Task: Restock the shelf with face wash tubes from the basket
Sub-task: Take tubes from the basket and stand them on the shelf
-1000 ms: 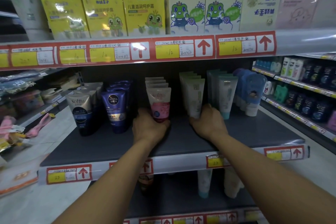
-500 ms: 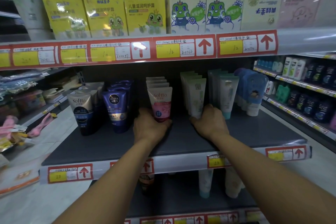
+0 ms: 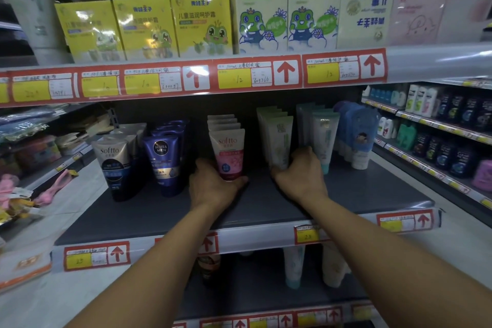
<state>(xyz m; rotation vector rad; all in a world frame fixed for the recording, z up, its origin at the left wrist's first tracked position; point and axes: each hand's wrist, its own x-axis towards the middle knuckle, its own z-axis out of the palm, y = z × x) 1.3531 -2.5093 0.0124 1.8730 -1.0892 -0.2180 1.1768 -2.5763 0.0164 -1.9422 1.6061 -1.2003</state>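
Note:
On the dark middle shelf stand rows of face wash tubes. My left hand grips the base of the front pink Softto tube, which stands upright at the head of its row. My right hand curls round the base of the front pale green tube in the row beside it. To the left stand a grey-and-navy Softto tube and a blue Nivea Men tube. A white-and-teal tube stands just right of my right hand. No basket is in view.
Yellow and white frog-print boxes fill the shelf above, behind a red price strip. Blue bottles stand at the shelf's right end. More tubes stand on the shelf below. Side shelving with dark bottles runs along the right.
Both hands stay at the bases of the same two tubes. The view has tilted slightly downward; nothing else has moved.

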